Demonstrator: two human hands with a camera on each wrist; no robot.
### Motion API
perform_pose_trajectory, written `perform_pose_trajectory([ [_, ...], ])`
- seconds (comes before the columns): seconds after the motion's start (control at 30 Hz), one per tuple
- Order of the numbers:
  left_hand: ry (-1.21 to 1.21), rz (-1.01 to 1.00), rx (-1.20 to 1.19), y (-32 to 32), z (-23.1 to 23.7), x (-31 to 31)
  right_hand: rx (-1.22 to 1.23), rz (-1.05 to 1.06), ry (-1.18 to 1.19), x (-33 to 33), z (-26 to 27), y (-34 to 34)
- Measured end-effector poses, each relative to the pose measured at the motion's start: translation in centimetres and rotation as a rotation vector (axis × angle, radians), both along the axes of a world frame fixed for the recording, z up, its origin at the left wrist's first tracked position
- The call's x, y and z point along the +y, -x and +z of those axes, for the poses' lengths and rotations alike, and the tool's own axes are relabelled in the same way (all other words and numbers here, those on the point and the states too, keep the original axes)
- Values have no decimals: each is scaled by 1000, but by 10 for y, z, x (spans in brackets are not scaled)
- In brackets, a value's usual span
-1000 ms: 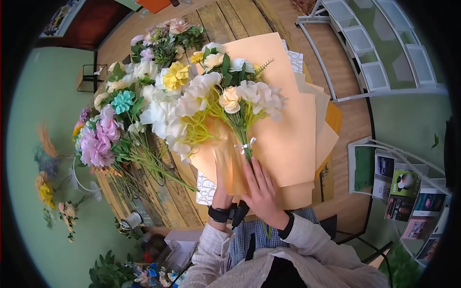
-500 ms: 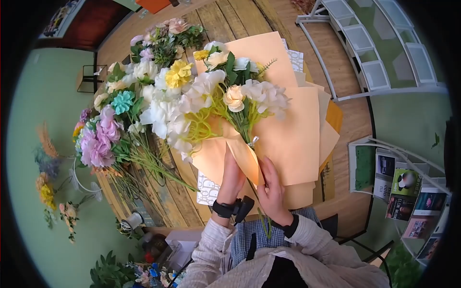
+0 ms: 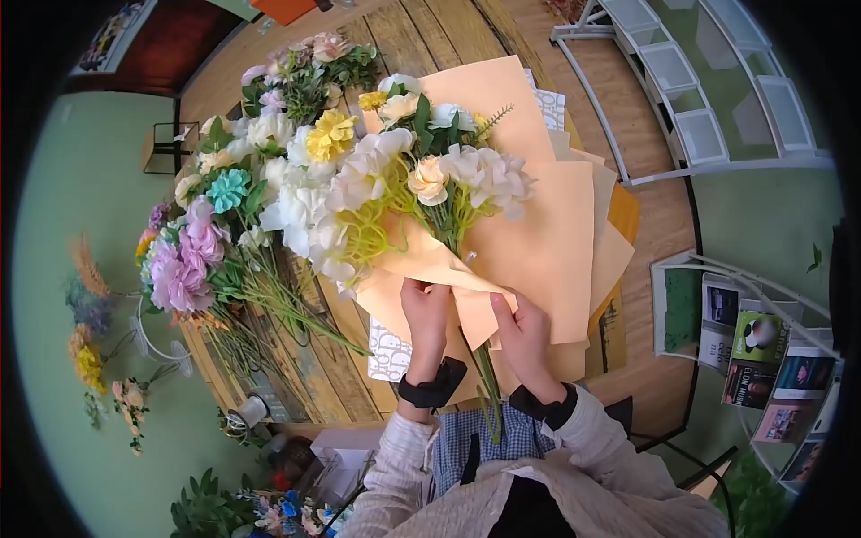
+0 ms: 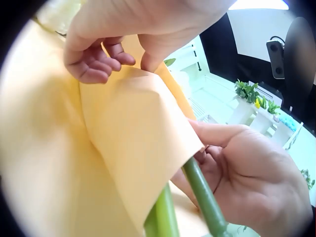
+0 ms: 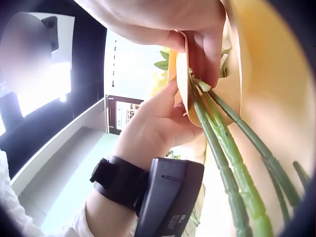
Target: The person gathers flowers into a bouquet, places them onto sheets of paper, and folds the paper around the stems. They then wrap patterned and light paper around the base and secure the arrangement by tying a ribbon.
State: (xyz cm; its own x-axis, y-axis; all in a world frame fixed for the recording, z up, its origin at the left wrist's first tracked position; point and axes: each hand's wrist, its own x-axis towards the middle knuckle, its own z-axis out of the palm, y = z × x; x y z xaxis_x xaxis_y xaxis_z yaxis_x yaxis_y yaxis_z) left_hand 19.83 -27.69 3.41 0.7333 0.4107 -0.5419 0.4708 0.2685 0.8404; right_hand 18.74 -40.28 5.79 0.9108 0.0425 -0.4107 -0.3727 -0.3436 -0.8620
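A peach wrapping paper (image 3: 421,260) has one edge folded across the stems of a bouquet of white, cream and yellow flowers (image 3: 429,182). The left hand (image 3: 425,316) pinches the fold at its left side; in the left wrist view this hand (image 4: 133,29) has its thumb on the paper (image 4: 133,108). On the other side the right hand (image 3: 527,342) holds the paper's edge between thumb and fingers. Green stems (image 5: 229,168) come out below the paper in the right wrist view, beside the right hand (image 5: 173,22). The bouquet's tie is mostly covered.
More peach sheets (image 3: 538,242) lie under the bouquet on the wooden table (image 3: 332,377). Loose flowers, among them purple ones (image 3: 186,264), lie at the left. A white rack (image 3: 668,76) and a magazine stand (image 3: 753,359) are at the right.
The paper flap has come over the stems from left to right, covering the tie. The right hand has left the stems and taken the paper's edge; the left hand has shifted on the fold.
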Motion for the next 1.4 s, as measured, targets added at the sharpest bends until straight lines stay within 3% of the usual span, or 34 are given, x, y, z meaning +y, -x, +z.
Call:
perform_pose_trajectory([
  [0.07, -190, -67, -71, 0, 2, 0, -26, -176, -353, 1, -15, 2],
  [0.2, -62, 9, -96, 0, 16, -14, 54, -227, -424, -1, -21, -3],
  [0.27, 23, 127, -189, 0, 16, -21, 187, -163, -342, -6, -15, -7],
  [0.4, 123, 88, -188, 22, 18, -20, 229, -300, -497, -2, -25, -7],
  [0.5, -33, -14, 49, 31, 27, -30, 212, -328, -520, 2, -26, -9],
  [0.6, -50, -31, 6, 32, 21, -33, 82, -326, -409, 10, -28, -10],
  [0.67, -35, -31, 1, 30, 22, -34, -166, -275, 92, 15, -22, -11],
  [0.7, -22, -29, -3, 30, 24, -33, -165, -274, 93, 12, -18, -11],
  [0.77, 5, -21, 4, 31, 31, -36, -471, -89, 411, 7, -13, -12],
  [0.8, 32, -15, 10, 32, 33, -38, -471, -89, 410, 8, -15, -10],
  [0.9, 77, 25, 23, 43, 28, -46, -242, -96, 101, 13, -17, -1],
  [1.03, 71, 66, -48, 42, 20, -55, -192, -127, 38, 14, -19, 3],
  [1.1, -7, 11, 18, 38, 24, -48, -331, 126, 125, 7, -18, 0],
  [1.2, -159, 6, 8, 35, 19, -44, -294, 187, -19, 4, -19, -1],
  [1.33, -254, 10, 20, 37, 14, -45, -294, 60, -92, -20, 24, 6],
  [1.4, -273, 11, -7, 35, 12, -47, -145, 99, -173, -48, 28, 20],
])
